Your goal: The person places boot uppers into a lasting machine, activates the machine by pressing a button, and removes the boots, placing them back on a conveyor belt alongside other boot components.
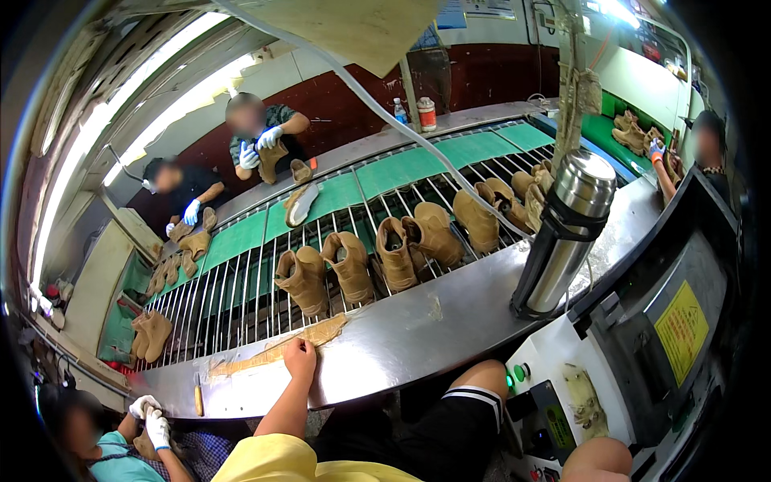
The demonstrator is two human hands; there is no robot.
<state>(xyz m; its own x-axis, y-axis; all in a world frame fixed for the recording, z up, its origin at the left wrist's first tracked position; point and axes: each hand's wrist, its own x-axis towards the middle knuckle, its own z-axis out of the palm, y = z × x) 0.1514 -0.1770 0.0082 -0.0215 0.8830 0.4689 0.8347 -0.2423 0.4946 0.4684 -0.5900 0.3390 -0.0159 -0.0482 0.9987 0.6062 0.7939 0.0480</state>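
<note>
At the lower middle of the frame the person's left hand (300,356) lay fingers-down on the steel ledge (418,329), its fingers together and nearly flat, gripping nothing, the fingertips touching the near end of a long tan strip (277,350) that ran leftward along the ledge; the right hand could not be seen, only a bare knee with a striped cuff at the lower middle and another knee at the lower right edge; to the lower right stood a control box (554,394) with a green button; at the lower left a co-worker's white-gloved hands (151,418) were held close together over something tan, too small to tell; a small yellow-handled tool (198,398) lay on the ledge near them; right of centre a tall steel flask (562,233) stood upright on the ledge; just beyond the strip, on the wire-rod conveyor (241,297), tan boots (353,265) stood in a loose row across the middle of the frame, more of them toward the upper right; farther off a single sole-up shoe (301,205) lay on the green belt (418,165); at the upper left two seated people in gloves handled tan boots; a bottle and a jar (427,114) stood at the top centre.
</note>
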